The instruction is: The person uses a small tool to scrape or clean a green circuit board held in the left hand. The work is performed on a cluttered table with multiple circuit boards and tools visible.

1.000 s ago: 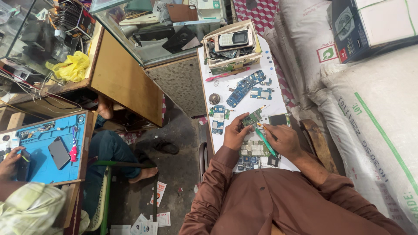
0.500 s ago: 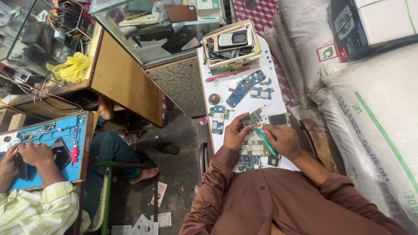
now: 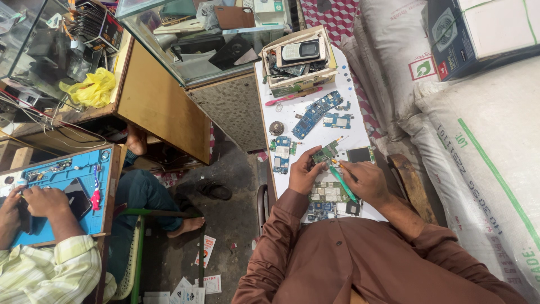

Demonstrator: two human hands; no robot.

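Left hand (image 3: 304, 173) curled, fingertips pinching a small green circuit board (image 3: 326, 152) by its near edge, held just above the white worktop (image 3: 360, 121). Right hand (image 3: 365, 180) closed around a green-handled tool (image 3: 341, 182), tip touching the board. Under the hands lies a keypad board (image 3: 329, 193); just right of the held board, a small dark screen module (image 3: 359, 154). Beyond the hands: blue circuit boards (image 3: 316, 112) and a cardboard box (image 3: 298, 70) holding a keypad phone (image 3: 301, 52).
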